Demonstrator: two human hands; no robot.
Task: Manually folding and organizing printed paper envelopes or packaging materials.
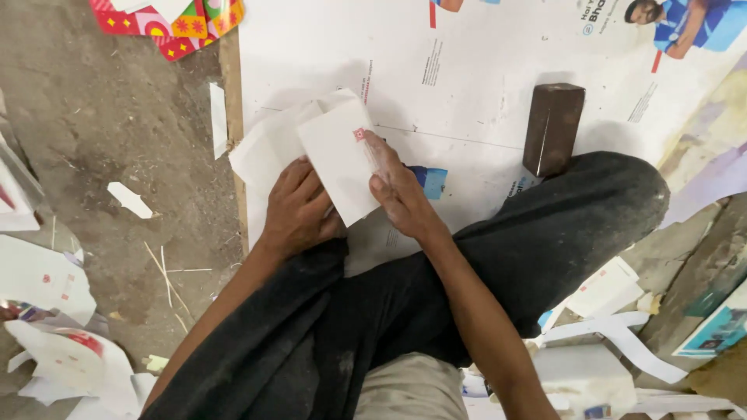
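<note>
Resting between both hands [346,198]: white envelope [338,163]

The left hand [298,208] covers the lower part of the stack of white paper sheets [268,152], so its bottom edge cannot be seen. The right hand [397,190] hides most of a small blue printed card [434,180]. The colourful patterned red cardboard [167,23] is cut off by the top edge. Bottom-right white paper scraps [599,381] are blurred.
</note>
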